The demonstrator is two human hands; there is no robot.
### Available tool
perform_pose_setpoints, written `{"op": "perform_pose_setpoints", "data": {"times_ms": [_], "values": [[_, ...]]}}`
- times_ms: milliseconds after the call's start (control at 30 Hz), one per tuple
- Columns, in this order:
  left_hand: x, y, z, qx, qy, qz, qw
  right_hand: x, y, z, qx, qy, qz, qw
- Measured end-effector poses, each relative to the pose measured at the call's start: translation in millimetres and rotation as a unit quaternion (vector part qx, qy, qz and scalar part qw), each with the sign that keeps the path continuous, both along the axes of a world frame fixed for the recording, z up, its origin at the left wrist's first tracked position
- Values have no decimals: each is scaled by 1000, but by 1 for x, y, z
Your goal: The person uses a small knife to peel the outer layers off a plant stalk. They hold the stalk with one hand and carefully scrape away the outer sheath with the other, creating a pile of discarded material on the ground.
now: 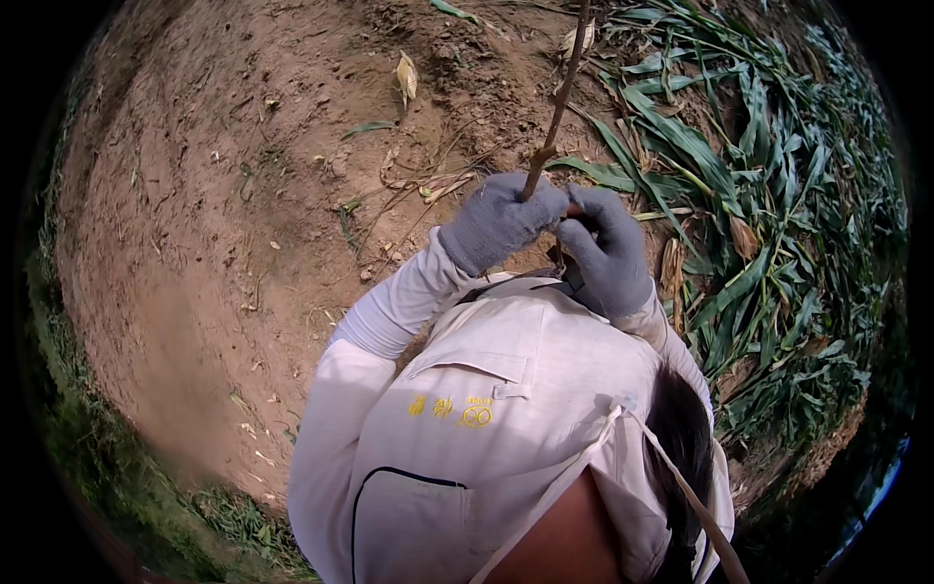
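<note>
My left hand (pixel 503 219), in a grey knit glove, is closed around a thin wooden stick (pixel 560 109). The stick rises from the fist towards the top of the view, with a knobby joint just above the glove. My right hand (pixel 609 252), gloved alike, is bent with thumb and forefinger close against the left hand. Something small and reddish-brown (pixel 575 210) shows between them; I cannot tell what it is. A dark object (pixel 573 274) is partly hidden under the right palm. Both hands are in front of my chest, above the soil.
Cut green corn stalks and leaves (pixel 730 168) are heaped along the right. An ear of corn in dry husk (pixel 407 79) lies on the bare brown soil (pixel 182 197); another pale husk (pixel 580 40) is behind the stick. Dry husk scraps (pixel 445 186) lie near my left hand.
</note>
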State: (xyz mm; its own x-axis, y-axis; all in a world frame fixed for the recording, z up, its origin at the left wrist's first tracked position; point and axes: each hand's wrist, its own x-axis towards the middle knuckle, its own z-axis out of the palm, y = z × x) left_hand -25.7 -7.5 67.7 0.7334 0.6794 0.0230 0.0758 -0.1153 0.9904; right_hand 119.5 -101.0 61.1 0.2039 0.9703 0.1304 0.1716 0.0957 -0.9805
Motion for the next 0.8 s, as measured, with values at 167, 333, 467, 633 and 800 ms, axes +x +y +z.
{"op": "perform_pose_setpoints", "data": {"times_ms": [167, 333, 467, 633, 800], "values": [[4, -5, 11, -67, -29, 7, 997, 0, 1, 16, 93, -117, 4, 989], [6, -8, 16, -259, -39, -18, 965, -4, -1, -3, 94, 4, -47, 994], [13, -16, 18, -389, -125, 12, 913, -8, -3, -3, 69, 116, -49, 990], [14, -21, 16, -490, -172, 29, 854, -13, -5, -4, 57, 91, -57, 993], [12, -20, -3, -536, -247, -11, 807, -17, -1, -2, 12, 280, -80, 957]]}}
